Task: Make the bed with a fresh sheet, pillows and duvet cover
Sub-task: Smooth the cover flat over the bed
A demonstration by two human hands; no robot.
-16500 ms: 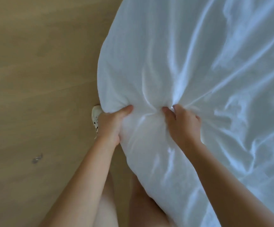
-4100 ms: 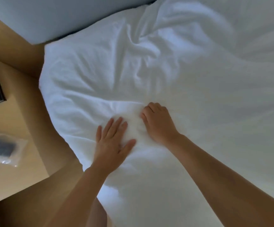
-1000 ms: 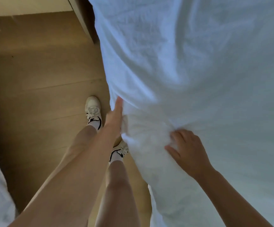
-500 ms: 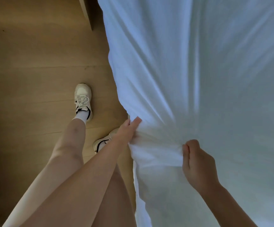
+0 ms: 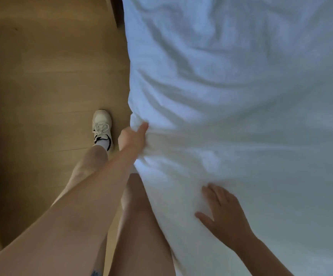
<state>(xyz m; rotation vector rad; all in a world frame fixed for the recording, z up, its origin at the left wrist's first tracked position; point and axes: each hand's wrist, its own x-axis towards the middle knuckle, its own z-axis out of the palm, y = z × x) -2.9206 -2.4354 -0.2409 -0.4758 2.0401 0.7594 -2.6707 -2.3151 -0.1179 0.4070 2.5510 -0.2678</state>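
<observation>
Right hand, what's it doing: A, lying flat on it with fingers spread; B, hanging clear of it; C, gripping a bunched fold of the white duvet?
A: the right hand lies flat on the duvet, fingers spread; the left hand grips the bunched edge.

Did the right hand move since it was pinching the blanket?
Yes. The right hand let go, opened flat on the duvet and slid slightly toward the person, away from the wooden corner.
</observation>
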